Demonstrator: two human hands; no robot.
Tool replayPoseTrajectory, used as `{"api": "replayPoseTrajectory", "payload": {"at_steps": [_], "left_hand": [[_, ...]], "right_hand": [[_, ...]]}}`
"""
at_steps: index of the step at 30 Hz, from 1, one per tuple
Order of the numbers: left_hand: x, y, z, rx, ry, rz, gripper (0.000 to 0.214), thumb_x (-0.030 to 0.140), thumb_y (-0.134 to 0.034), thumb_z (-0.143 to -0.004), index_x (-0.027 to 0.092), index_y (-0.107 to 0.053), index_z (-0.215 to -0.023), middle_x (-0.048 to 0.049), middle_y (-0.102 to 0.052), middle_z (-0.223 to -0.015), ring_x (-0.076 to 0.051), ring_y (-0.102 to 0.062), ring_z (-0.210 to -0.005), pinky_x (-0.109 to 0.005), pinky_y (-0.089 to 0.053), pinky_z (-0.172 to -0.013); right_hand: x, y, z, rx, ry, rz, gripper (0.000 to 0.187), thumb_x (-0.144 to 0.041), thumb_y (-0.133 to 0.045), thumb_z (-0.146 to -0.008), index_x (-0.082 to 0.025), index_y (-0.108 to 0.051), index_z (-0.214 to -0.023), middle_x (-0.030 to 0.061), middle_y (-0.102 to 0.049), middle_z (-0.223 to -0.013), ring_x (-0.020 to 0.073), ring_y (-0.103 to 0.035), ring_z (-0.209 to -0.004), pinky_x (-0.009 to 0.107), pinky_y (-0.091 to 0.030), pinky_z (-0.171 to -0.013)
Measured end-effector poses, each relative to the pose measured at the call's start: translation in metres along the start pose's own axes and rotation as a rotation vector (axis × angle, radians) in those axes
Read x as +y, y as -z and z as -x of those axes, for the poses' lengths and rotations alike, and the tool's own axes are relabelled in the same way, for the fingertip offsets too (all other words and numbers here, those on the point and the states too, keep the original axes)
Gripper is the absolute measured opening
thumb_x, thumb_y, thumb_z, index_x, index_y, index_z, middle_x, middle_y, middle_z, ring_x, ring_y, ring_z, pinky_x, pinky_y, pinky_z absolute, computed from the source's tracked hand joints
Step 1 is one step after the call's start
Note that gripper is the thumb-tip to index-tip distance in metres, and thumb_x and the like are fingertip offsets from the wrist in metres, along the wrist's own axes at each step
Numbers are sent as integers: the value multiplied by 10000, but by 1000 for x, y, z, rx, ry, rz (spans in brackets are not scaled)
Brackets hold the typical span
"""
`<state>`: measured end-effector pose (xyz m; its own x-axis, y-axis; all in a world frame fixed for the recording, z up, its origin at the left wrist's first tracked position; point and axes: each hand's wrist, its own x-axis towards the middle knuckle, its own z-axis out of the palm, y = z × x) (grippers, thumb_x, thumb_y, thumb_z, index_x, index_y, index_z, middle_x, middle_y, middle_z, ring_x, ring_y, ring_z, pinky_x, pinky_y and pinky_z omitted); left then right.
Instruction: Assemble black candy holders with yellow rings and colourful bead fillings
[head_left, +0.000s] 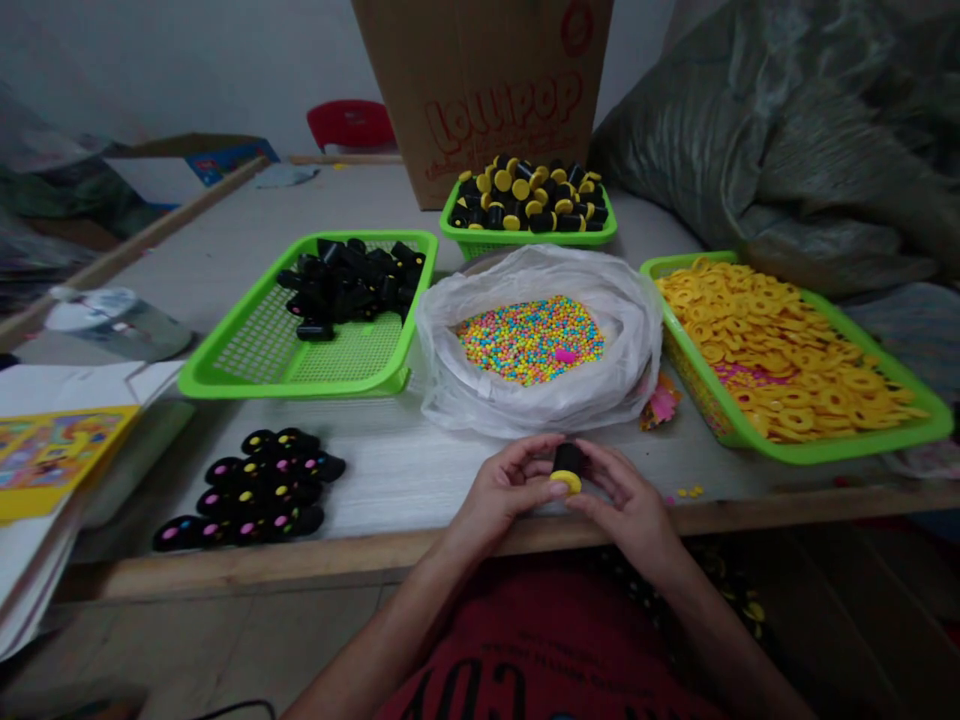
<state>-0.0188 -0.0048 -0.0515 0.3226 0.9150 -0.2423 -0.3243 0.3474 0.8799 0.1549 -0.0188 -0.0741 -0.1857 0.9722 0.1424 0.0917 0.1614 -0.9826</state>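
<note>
Both hands work just in front of the white plastic bag, over the table's near edge. The left hand is curled, its thumb and fingertips pinching a yellow disc against the lower end of a short black plastic tube. The right hand is also closed, its fingertips grasping the tube from the other side; neither hand is released. The tube and disc sit between the hands, touching each other, partly hidden by the fingers. Inside the bag lies a mass of tiny multicoloured candy beads, with one pink piece on top. Behind the bag, a green plastic tray holds black tubes capped in yellow. Left of the bag, a green mesh tray holds uncapped black tubes. Right of the bag, a green tray is heaped with yellow rings. Further left of the bag, black capsules with coloured dots lie in a cluster directly on the table. A few yellow crumbs lie in front of the bag, right of the hands.
</note>
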Motion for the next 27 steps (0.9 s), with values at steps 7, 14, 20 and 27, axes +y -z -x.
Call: {"api": "replayPoseTrajectory", "payload": {"at_steps": [7, 14, 20, 27], "left_hand": [[2, -3, 2, -87, 2, 2, 522, 157, -774, -642, 181, -590, -1130, -68, -699, -1015, -198, -650, -924, -320, -496, -846], [4, -6, 1, -35, -4, -72, 475, 166, -809, -592, 155, -626, -1030, -51, -701, -942, -175, -660, -839, -303, -518, -804], [2, -6, 0, -12, -40, -160, 498, 243, -807, -618, 152, -604, -1064, -51, -690, -895, -172, -650, -794, -299, -526, -761], [-2, -8, 7, -1, -280, -578, 414, 300, -732, -723, 201, -620, -1110, -75, -586, -1051, -190, -594, -915, -300, -538, -767]], "right_hand": [[2, 4, 2, -32, 27, -34, 465, -281, -632, -816, -290, -520, -1267, 63, -528, -1272, 216, -521, -1172, 403, -462, -994], [-4, 5, 9, -13, 20, 125, 382, -274, -598, -838, -267, -554, -1218, 67, -585, -1180, 205, -556, -1107, 366, -475, -957], [-6, 11, -1, -119, -51, -73, 454, -315, -611, -826, -284, -517, -1269, 64, -545, -1252, 197, -559, -1106, 372, -486, -950], [-10, 18, -5, -134, -94, -23, 379, -304, -635, -801, -283, -606, -1178, 43, -582, -1122, 145, -594, -916, 296, -535, -826]]}}
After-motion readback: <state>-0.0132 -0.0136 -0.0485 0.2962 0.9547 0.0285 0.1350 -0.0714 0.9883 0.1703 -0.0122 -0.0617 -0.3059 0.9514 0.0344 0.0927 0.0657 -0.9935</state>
